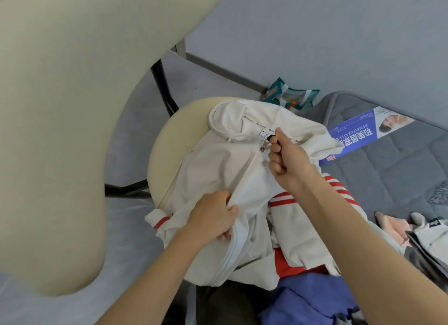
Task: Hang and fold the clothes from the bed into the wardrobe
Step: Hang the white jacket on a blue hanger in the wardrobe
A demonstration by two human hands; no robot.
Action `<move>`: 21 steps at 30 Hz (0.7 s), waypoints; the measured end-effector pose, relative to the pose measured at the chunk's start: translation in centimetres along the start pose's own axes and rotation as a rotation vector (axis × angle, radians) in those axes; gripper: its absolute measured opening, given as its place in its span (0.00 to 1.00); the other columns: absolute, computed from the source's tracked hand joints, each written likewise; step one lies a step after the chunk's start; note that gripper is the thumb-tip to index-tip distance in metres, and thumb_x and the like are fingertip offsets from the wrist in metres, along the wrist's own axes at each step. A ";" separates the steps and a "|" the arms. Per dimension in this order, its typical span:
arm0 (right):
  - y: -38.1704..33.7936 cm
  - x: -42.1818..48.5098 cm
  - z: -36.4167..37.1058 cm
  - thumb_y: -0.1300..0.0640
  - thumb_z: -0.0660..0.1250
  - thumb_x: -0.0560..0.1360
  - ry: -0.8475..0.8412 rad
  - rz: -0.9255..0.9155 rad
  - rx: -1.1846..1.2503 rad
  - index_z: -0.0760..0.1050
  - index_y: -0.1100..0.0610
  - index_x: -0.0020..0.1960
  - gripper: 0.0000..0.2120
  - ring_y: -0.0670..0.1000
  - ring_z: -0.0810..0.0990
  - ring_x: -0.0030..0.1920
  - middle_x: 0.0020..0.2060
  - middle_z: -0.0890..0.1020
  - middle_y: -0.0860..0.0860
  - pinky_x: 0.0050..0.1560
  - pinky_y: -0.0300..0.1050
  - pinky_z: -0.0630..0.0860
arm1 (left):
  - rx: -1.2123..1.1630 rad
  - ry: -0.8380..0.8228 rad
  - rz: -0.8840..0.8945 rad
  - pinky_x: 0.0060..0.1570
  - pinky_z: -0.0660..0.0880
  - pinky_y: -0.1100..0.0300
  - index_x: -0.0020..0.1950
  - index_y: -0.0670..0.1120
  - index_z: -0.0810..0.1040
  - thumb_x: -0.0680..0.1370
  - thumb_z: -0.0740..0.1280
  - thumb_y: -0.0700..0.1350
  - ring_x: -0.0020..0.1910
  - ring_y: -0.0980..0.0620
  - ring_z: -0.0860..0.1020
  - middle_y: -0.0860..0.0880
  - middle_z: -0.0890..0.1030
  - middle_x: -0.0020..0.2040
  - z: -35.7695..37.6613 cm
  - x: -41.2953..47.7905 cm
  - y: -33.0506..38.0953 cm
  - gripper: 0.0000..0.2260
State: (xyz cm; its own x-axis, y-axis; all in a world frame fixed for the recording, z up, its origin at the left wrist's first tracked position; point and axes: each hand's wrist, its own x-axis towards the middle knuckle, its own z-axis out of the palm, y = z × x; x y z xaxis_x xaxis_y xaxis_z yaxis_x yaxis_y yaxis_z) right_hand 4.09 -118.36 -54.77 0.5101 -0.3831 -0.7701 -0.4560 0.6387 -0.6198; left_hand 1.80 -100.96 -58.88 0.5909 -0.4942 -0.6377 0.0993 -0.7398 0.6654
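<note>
A cream zip-up hoodie (218, 164) with red cuff stripes lies spread over a round cream chair seat (174, 140), hood toward the far side. My right hand (288, 160) pinches a black hanger hook or pull at the collar, beside the metal zipper slider (263, 147). My left hand (213, 215) grips the fabric along the zipper lower down. The zipper looks closed between the two hands.
A cream chair backrest (60, 130) fills the left. A grey mattress (388, 174) at right carries a blue leaflet (358, 138) and more clothes: blue (312, 298), red (288, 264), pink and grey (417, 232). A teal packet (291, 96) lies by the wall.
</note>
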 end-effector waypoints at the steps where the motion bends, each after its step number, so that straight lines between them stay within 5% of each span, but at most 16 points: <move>1: -0.6 0.3 0.3 0.50 0.60 0.81 0.011 -0.014 0.002 0.69 0.54 0.36 0.17 0.43 0.58 0.19 0.21 0.66 0.44 0.16 0.34 0.53 | -0.032 -0.051 -0.055 0.27 0.77 0.62 0.47 0.45 0.74 0.79 0.59 0.45 0.25 0.49 0.80 0.49 0.80 0.26 -0.2 -0.2 -0.2 0.07; 4: -1.6 0.9 1.0 0.49 0.60 0.81 0.006 -0.071 -0.121 0.71 0.53 0.36 0.17 0.43 0.60 0.20 0.23 0.68 0.44 0.18 0.34 0.55 | -0.005 -0.171 -0.229 0.30 0.80 0.59 0.51 0.45 0.75 0.79 0.59 0.45 0.30 0.46 0.81 0.48 0.81 0.27 -1.2 -0.1 -0.5 0.07; 7: -1.5 1.3 1.1 0.49 0.59 0.82 -0.094 -0.039 -0.196 0.70 0.53 0.36 0.17 0.43 0.58 0.21 0.26 0.69 0.45 0.19 0.35 0.53 | 0.285 -0.217 -0.261 0.34 0.78 0.59 0.52 0.45 0.76 0.77 0.62 0.49 0.29 0.49 0.79 0.49 0.79 0.28 -2.3 0.7 0.3 0.10; 10: -1.4 1.8 0.7 0.49 0.58 0.82 -0.103 0.030 -0.384 0.69 0.53 0.36 0.16 0.43 0.58 0.22 0.25 0.67 0.45 0.18 0.35 0.53 | 0.503 -0.056 -0.190 0.38 0.72 0.58 0.52 0.45 0.73 0.75 0.64 0.58 0.38 0.49 0.76 0.50 0.77 0.39 -3.0 2.1 2.2 0.17; 15: -1.6 2.8 -0.6 0.50 0.59 0.81 -0.056 0.084 -0.548 0.68 0.53 0.34 0.16 0.44 0.57 0.21 0.24 0.63 0.46 0.19 0.35 0.54 | 0.385 0.268 0.013 0.37 0.71 0.55 0.51 0.46 0.66 0.78 0.60 0.60 0.42 0.46 0.77 0.48 0.77 0.44 -2.4 5.9 5.2 0.17; 21: -0.7 4.3 -1.3 0.55 0.62 0.77 -0.094 0.132 -0.782 0.69 0.54 0.33 0.15 0.44 0.58 0.20 0.24 0.67 0.48 0.19 0.35 0.53 | 0.367 0.028 -0.052 0.42 0.73 0.56 0.49 0.48 0.70 0.80 0.57 0.51 0.46 0.43 0.80 0.47 0.79 0.46 0.6 7.0 1.7 0.08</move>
State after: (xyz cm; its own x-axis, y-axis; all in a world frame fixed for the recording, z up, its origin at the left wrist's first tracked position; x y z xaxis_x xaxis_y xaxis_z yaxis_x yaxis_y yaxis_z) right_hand 5.63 -121.33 -57.84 0.4600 -0.2566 -0.8500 -0.8785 0.0080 -0.4777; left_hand 5.63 -105.99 -62.43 0.6145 -0.4429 -0.6529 -0.1613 -0.8806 0.4456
